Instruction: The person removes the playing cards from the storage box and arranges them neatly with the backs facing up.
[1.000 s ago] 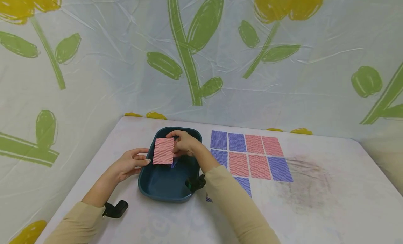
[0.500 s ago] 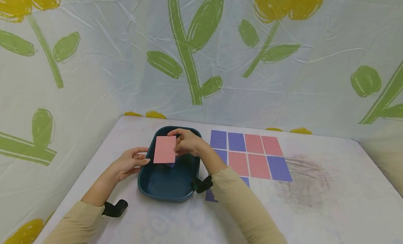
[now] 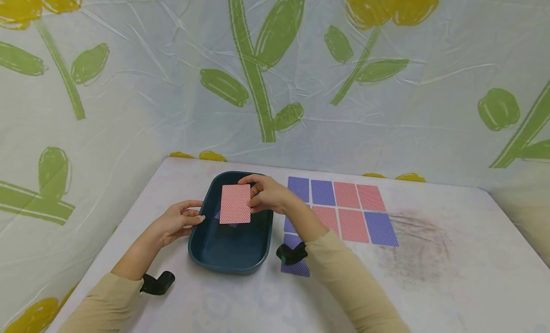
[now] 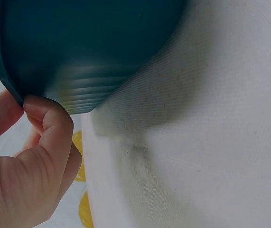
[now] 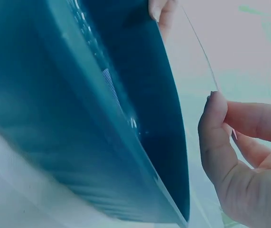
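My right hand [image 3: 270, 194] pinches a red-backed playing card [image 3: 235, 204] by its right edge, over the dark teal tub [image 3: 232, 252]. Seen from the right wrist, that card [image 5: 199, 45] is edge-on between thumb and finger, above the tub's rim. Parts of a blue-backed card [image 3: 217, 215] inside the tub show from behind the red one. On the tub's left side, my left hand [image 3: 178, 223] grips the rim; in the left wrist view, thumb and fingers [image 4: 50, 118] close on the rim [image 4: 7, 80].
Right of the tub, red-backed cards [image 3: 354, 225] and blue-backed cards [image 3: 323, 193] lie face down in rows on the white table [image 3: 464, 237]. My right forearm [image 3: 352, 280] hides part of the lower rows. A flower-printed cloth [image 3: 172, 85] hangs behind.
My right hand has drawn back to the right with the red card, baring a bit of the blue card's left side in the tub. The left hand stays on the rim.
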